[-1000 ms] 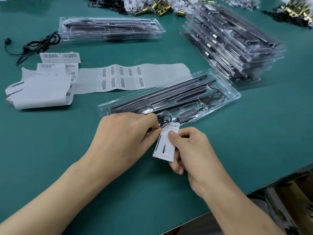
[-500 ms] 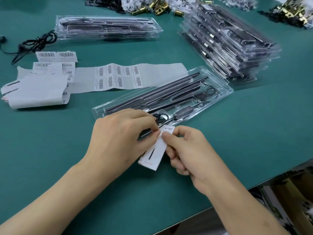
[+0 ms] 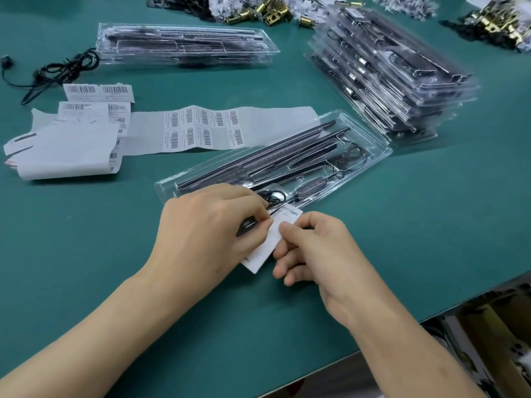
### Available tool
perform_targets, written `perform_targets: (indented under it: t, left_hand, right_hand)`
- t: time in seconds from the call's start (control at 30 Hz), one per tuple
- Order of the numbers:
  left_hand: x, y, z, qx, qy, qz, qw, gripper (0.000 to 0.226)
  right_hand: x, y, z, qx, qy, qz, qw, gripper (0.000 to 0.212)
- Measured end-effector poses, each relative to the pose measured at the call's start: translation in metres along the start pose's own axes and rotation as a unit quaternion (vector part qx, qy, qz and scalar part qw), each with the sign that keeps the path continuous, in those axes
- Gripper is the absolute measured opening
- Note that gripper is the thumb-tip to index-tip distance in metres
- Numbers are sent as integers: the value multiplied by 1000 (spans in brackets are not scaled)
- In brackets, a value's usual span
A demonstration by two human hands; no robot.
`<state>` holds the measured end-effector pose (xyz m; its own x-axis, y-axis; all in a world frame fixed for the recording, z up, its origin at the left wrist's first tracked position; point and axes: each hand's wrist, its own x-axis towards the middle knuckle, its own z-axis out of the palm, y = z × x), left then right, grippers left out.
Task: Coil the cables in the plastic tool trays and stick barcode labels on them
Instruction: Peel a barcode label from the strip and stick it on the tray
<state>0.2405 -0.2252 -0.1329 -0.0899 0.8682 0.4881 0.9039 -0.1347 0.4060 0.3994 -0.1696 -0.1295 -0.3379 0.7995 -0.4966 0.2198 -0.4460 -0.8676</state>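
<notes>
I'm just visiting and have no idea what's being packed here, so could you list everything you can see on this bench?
Green table mat: one, green, covers the bench.
Clear plastic tool tray: one, holds black rods, just beyond the hands.
Coiled black cable: one, black, near end of that tray.
Second clear tray: one, far left.
Stack of clear trays: several, far right.
White strip of barcode labels: one, centre left.
Loose white label sheets: a few, left edge.
Loose black cable: one, far left.
Brass-coloured metal parts: two heaps, far edge.
Small white paper card: one, between both hands.
Left hand: pinches the card.
Right hand: pinches the card.
</notes>
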Motion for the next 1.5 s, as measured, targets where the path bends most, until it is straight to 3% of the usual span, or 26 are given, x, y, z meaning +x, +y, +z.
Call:
perform_targets:
  t: [0.23, 0.4, 0.57, 0.83, 1.5]
  left_hand:
    - [-2, 2, 2, 5, 3, 16, 1000, 15]
    - [-1, -4, -1, -6, -3, -9, 1000, 15]
    - [0, -4, 0, -5, 0, -2, 1000, 15]
    - [-2, -5, 2, -1, 3, 24, 1000, 10]
    - [-1, 0, -4, -9, 2, 14, 1000, 13]
  right_hand:
    - [0, 0, 16, 28, 28, -7, 999, 12]
    - [-1, 0, 19, 57, -14, -11, 998, 13]
    - [-9, 4, 5, 13, -40, -1, 999, 16]
    - [4, 0, 6, -38, 0, -25, 999, 21]
    - [2, 0, 4, -25, 27, -18, 999, 23]
